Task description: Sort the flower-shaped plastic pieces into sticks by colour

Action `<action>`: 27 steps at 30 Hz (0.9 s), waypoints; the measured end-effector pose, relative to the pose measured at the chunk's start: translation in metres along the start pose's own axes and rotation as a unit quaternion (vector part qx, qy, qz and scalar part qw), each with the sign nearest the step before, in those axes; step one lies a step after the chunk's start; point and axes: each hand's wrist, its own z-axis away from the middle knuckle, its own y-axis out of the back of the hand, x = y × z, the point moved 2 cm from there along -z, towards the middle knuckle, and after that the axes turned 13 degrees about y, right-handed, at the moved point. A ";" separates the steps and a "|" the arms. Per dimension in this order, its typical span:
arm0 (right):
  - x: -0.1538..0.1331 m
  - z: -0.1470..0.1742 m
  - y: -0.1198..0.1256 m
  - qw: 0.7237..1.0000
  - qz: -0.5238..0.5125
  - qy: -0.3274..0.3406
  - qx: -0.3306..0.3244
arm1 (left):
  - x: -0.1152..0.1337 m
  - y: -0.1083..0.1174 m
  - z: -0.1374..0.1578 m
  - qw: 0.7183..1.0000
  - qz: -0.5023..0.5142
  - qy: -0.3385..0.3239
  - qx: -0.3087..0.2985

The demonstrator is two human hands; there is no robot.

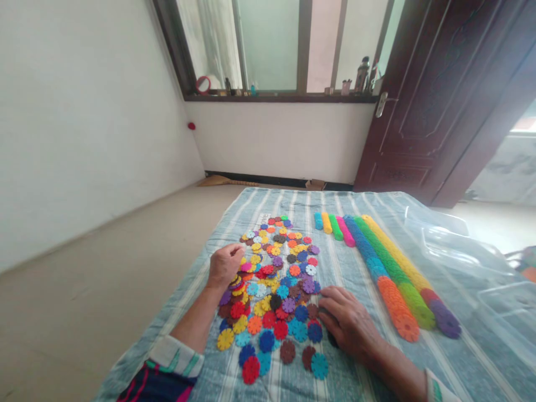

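A loose pile of notched plastic discs (288,305) in many colours lies spread on a striped cloth. My left hand (226,266) is at the pile's left edge, its fingers curled together; whatever they may hold is hidden. At the right edge of the pile, my right hand (345,318) rests low with its fingers reaching toward the discs and slightly apart. A black disc (333,339) shows partly beneath that hand. Further right, overlapping discs form long rows: one blue and orange (379,279), one green (397,276), one yellow, red and purple (419,276).
Short rows of discs, including a pink row (345,232), lie beyond the long ones. Clear plastic boxes (456,251) stand at the right side of the striped cloth (201,335). Behind are a windowsill with small items, a broom (218,180) and a brown door (427,84).
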 end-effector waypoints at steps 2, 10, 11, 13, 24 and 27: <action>0.000 0.000 0.001 1.000 0.003 0.000 0.008 | -0.004 -0.001 -0.001 1.000 0.010 0.012 0.004; -0.033 -0.031 -0.009 0.999 0.017 0.047 -0.021 | -0.010 -0.008 0.002 1.000 0.002 0.007 -0.009; -0.038 -0.037 -0.013 0.997 0.016 0.058 -0.041 | -0.010 -0.009 0.002 1.000 0.000 0.009 -0.009; -0.044 -0.046 -0.022 0.994 0.016 0.069 -0.080 | -0.010 -0.009 0.002 1.000 -0.002 0.013 -0.009; -0.003 -0.065 -0.031 0.997 0.046 0.010 -0.064 | -0.013 -0.016 0.003 1.000 -0.006 0.006 -0.030; 0.005 -0.066 -0.031 0.997 0.059 -0.007 -0.053 | -0.012 -0.016 0.003 0.999 -0.008 0.008 -0.036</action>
